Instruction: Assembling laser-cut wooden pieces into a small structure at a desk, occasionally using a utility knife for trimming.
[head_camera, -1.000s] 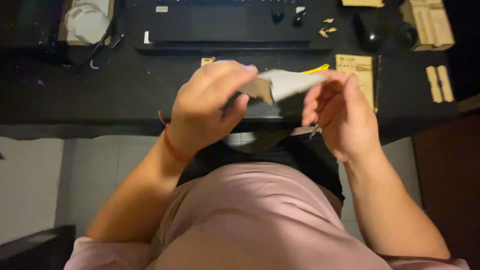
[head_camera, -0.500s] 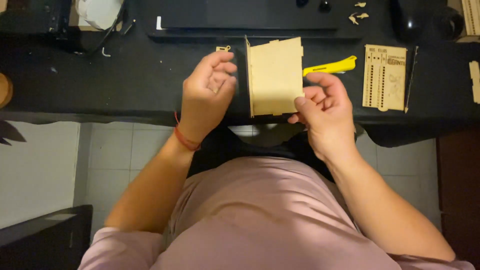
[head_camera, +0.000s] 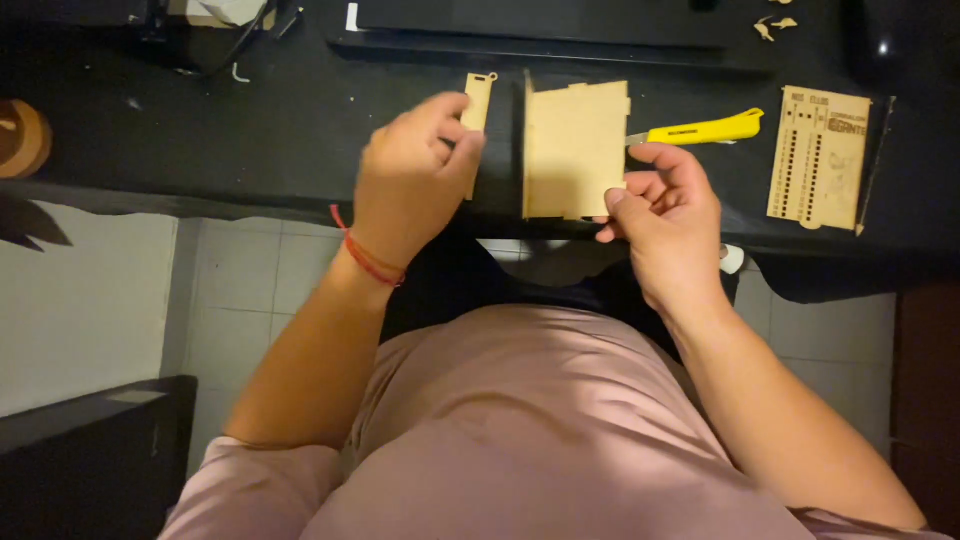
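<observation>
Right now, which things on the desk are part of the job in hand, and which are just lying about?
In hand:
- left hand pinching a narrow wooden strip
- right hand at the edge of the wooden panel assembly

Lying about:
- yellow utility knife
- laser-cut wooden sheet
- small wooden offcuts
- round wooden object at the desk's left edge

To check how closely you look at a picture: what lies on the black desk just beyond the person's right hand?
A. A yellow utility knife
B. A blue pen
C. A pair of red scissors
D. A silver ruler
A: a yellow utility knife lies on the black desk just past the right hand, which touches the edge of the wooden panel; no scissors, pen or ruler shows.
</observation>
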